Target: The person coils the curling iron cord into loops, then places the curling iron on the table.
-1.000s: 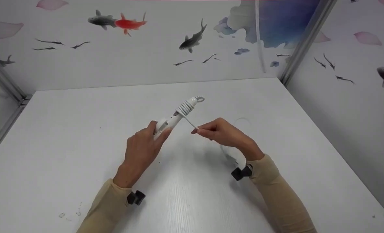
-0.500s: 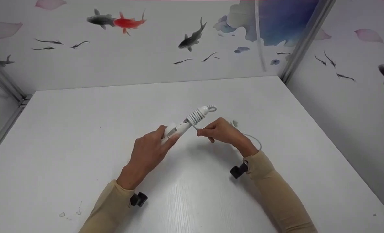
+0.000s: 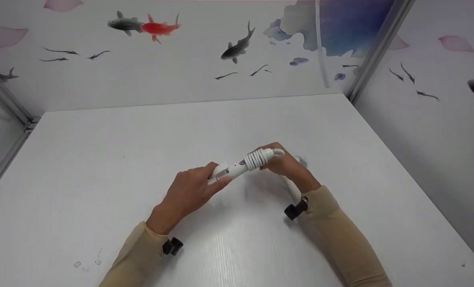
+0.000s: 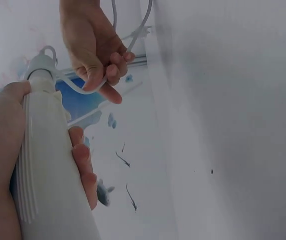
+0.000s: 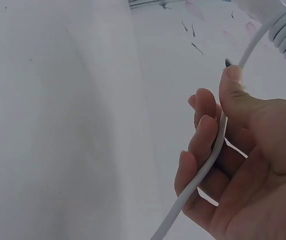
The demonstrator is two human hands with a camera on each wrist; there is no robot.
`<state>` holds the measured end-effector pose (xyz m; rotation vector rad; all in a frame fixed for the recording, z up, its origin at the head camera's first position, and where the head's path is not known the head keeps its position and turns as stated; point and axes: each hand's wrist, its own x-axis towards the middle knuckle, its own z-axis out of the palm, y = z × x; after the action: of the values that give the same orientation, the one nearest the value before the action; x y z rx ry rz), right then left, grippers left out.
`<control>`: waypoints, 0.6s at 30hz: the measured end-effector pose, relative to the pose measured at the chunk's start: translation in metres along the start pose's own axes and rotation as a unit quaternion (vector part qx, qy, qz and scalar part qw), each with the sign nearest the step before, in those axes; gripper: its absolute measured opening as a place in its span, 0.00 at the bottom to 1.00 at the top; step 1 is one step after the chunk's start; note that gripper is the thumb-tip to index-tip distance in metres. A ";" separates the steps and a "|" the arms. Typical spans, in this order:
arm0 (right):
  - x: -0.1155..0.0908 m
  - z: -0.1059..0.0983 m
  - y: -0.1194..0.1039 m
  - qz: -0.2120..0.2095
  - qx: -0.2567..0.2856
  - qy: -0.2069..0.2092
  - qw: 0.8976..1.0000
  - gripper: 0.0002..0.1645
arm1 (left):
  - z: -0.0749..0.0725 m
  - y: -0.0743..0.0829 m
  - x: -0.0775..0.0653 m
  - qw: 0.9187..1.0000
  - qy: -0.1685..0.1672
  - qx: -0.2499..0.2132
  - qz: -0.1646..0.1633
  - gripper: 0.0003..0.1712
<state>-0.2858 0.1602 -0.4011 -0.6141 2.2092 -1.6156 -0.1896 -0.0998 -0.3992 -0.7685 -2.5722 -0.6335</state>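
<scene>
My left hand [image 3: 191, 185] grips a white hair iron [image 3: 234, 171] by its body, with the handle end pointing right and slightly up. Several turns of its white cord [image 3: 256, 159] are wound round the handle near the tip, where the cord leaves in a small loop. Behind that tip is my right hand [image 3: 289, 165], partly hidden by it in the head view. The right wrist view shows the loose cord [image 5: 213, 155] running from the coil under the thumb and through the curled fingers. In the left wrist view the cord [image 4: 80, 90] bends from the iron's end into the right hand.
A blurred loose stretch of cord [image 3: 291, 189] hangs by the right wrist. The white table [image 3: 113, 159] meets a back wall [image 3: 189, 79] printed with fish, and another wall [image 3: 416, 119] stands at the right. Both wrists carry small black cameras.
The iron has moved right and toward me, tilting closer to level. My right hand has passed from in front of the handle to behind it with the cord, and the loose cord has swung about.
</scene>
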 end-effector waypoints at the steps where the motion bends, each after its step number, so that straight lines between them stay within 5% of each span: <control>1: -0.001 0.000 0.000 -0.008 -0.030 0.016 0.999 0.09 | 0.000 0.000 0.000 1.000 -0.007 -0.005 0.002 0.21; 5: -0.001 0.000 -0.003 0.017 -0.128 0.059 0.990 0.12 | 0.000 0.000 -0.001 0.999 -0.047 -0.022 -0.005 0.20; 9: -0.001 0.000 -0.007 0.065 -0.129 0.082 0.986 0.12 | -0.004 0.000 -0.001 0.996 -0.087 -0.029 -0.008 0.21; 18: -0.009 -0.010 -0.015 0.016 -0.168 0.054 0.984 0.12 | -0.002 -0.002 0.000 0.989 -0.138 -0.044 0.006 0.21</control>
<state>-0.2813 0.1688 -0.3840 -0.5850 2.5841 -1.2946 -0.1902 -0.1029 -0.3981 -0.9614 -2.7999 -0.6832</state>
